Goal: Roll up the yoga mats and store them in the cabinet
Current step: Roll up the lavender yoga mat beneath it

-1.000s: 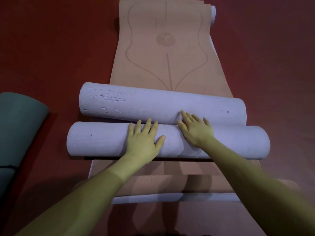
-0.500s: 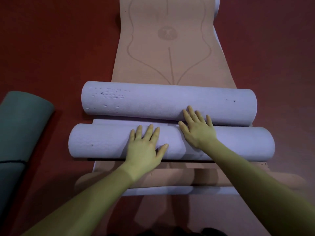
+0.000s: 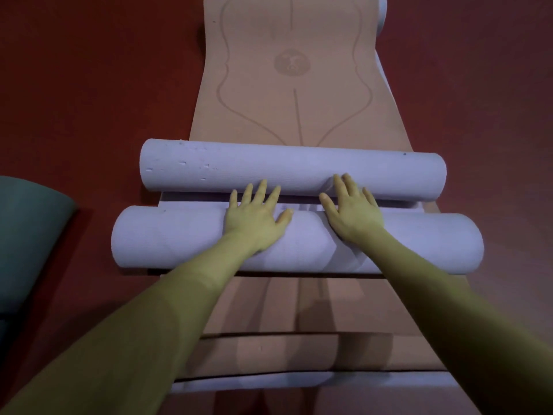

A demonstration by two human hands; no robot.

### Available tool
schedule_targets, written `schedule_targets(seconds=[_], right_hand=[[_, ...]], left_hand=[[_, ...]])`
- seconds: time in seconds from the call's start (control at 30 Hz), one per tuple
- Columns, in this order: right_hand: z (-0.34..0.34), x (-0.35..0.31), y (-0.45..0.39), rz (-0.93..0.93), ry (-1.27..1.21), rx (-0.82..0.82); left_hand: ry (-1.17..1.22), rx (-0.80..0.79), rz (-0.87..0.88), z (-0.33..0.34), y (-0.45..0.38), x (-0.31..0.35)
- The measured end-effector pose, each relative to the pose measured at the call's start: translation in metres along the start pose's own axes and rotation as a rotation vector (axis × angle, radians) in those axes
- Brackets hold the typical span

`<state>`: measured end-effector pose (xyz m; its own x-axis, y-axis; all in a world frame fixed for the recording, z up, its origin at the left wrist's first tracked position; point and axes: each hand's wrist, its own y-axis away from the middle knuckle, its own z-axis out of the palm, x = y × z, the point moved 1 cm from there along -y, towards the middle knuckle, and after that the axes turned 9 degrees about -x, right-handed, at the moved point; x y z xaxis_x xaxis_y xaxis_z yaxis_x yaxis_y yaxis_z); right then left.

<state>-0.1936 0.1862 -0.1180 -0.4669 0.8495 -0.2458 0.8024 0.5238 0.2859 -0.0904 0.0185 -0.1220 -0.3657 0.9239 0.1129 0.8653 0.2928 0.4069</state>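
Two lavender mat rolls lie across a tan yoga mat (image 3: 287, 94) spread flat on the red floor. The near roll (image 3: 167, 238) is the thicker one. The far roll (image 3: 293, 169) lies parallel just beyond it, with a narrow flat lavender strip between them. My left hand (image 3: 256, 217) rests palm down on top of the near roll, fingers straight and reaching to the far roll. My right hand (image 3: 350, 211) presses flat beside it, fingertips touching the far roll.
A dark green rolled mat (image 3: 27, 235) lies at the left edge. Folded tan and lavender mat layers (image 3: 299, 354) lie near me under my forearms. Red floor (image 3: 89, 85) surrounds the mats on both sides.
Both hands have slid forward over the near roll, and their fingertips now reach the far roll. The far roll has straightened to lie parallel with the near one.
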Motion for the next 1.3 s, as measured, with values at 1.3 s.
schedule_targets(seconds=[1.3], right_hand=[[0.017, 0.006, -0.019, -0.297, 0.398, 0.229]], left_hand=[[-0.172, 0.105, 0.285, -0.031, -0.049, -0.026]])
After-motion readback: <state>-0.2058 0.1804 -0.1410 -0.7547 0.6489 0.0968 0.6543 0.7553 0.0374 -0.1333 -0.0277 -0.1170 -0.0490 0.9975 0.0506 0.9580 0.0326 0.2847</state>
